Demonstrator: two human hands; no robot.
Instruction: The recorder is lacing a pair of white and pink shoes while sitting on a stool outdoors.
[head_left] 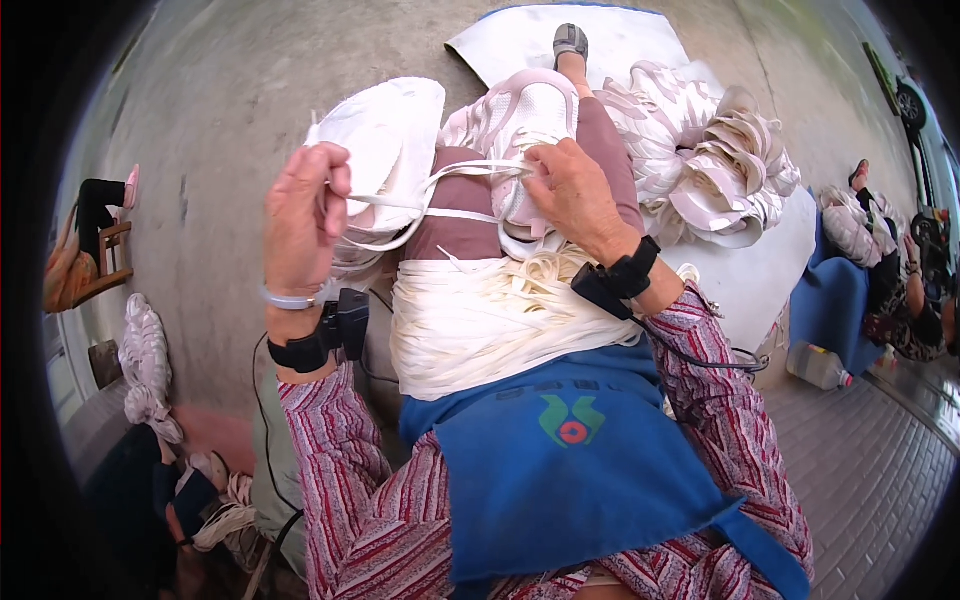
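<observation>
Right hand (578, 190) pinches a lace (472, 168) over the pink-trimmed shoe (548, 112); left of it, raised left hand (303, 215) curls, grip unclear.

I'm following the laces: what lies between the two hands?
In the head view, white shoelaces stretch between the left hand and right hand, above a mauve trouser leg.

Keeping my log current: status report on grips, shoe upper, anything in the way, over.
Left grip raised, closed on white lace. Right grip pinching lace beside shoe upper. Lace looping loose between them. Lace bundle lying nearer the body, nothing seen blocking.
</observation>
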